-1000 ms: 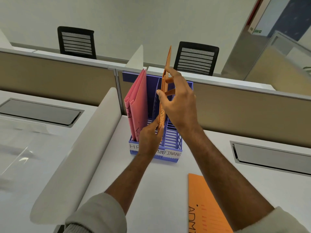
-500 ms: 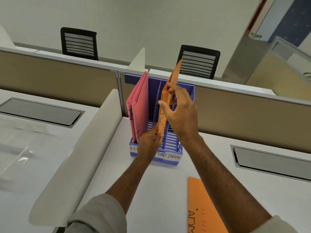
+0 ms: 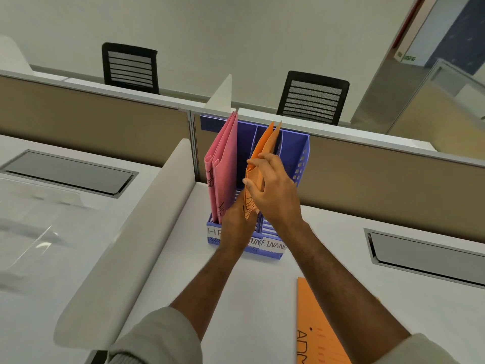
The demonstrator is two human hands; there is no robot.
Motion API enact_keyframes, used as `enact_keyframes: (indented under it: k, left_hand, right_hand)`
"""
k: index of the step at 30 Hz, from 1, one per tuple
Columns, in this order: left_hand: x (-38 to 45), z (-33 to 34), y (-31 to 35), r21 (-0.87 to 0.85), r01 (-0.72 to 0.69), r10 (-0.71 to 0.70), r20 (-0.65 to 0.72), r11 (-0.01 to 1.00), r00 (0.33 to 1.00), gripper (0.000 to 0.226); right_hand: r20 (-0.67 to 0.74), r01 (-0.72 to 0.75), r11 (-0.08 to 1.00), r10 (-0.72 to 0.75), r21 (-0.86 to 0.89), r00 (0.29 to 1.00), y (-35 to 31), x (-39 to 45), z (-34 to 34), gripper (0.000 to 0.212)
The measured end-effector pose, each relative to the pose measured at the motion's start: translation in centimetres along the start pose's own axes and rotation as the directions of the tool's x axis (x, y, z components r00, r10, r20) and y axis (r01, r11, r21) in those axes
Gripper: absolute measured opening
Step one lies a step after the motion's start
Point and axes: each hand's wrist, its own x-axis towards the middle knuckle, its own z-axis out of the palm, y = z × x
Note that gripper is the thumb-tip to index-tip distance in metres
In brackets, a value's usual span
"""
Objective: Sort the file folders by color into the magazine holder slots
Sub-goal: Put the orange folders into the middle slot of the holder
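Holder: blue 3-slot magazine holder (image 3: 301, 153) at far edge of white desk (image 3: 262, 298), against the partition. Front labels HR, a mid one half hidden, FINANC.
Pink folders (image 3: 225, 164): two, upright in left slot.
Orange folder in hand (image 3: 265, 145): mostly down in mid slot, top tilted right, leaves splayed.
Right hand (image 3: 275, 190): we see it pinching the folder's near edge, fingers curled on it.
Left hand (image 3: 237, 222): low at slot mouth, touching folder's bottom; grip we cannot tell.
Spare orange folder (image 3: 322, 327): flat on desk, near right, not yet filed.
Risk: splayed leaf may catch the divider & buckle.
Risk 2: if let go while tilted, we judge it could slump across toward right slot.
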Motion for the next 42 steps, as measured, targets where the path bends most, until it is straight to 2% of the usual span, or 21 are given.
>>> enact_keyframes:
  k: [6,10,13,16,24,30,42]
  left_hand:
    - [-1.9,0.0,0.8,-0.085,0.033,-0.038,-0.063,0.996,0.997,0.068]
    - [-3.8,0.6,1.1,-0.139,0.092,-0.107,-0.102,0.986,0.989,0.066]
    - [-5.1,0.9,0.7,-0.109,0.154,-0.164,-0.084,0.982,0.983,0.07]
    - [-6.5,0.6,0.3,-0.118,0.21,-0.218,-0.056,0.97,0.974,0.071]
    - [-10.5,0.1,0.6,-0.065,0.176,-0.177,-0.009,0.982,0.984,0.076]
    - [-12.9,0.1,1.2,-0.005,0.154,-0.154,0.012,0.988,0.988,0.078]
    - [-18.3,2.6,2.0,0.155,0.063,-0.086,0.144,0.986,0.986,0.079]
  right_hand:
    - [0.095,0.077,0.997,-0.075,-0.01,0.993,-0.1,-0.4,0.6,0.06]
    - [0.147,0.086,0.996,-0.085,-0.002,0.985,0.3,-1.0,0.9,0.076]
    - [0.169,0.04,0.995,-0.056,0.092,0.984,0.6,-1.9,0.7,0.084]
    - [0.184,-0.013,0.995,-0.006,0.101,0.983,0.9,-3.3,0.5,0.084]
    - [0.311,-0.042,0.991,0.08,-0.126,0.947,1.8,-8.7,-0.5,0.081]
    - [0.373,-0.092,0.978,0.157,-0.185,0.915,2.0,-12.2,-1.6,0.087]
    - [0.336,-0.164,0.953,0.245,-0.254,0.909,5.2,-20.3,-2.9,0.08]
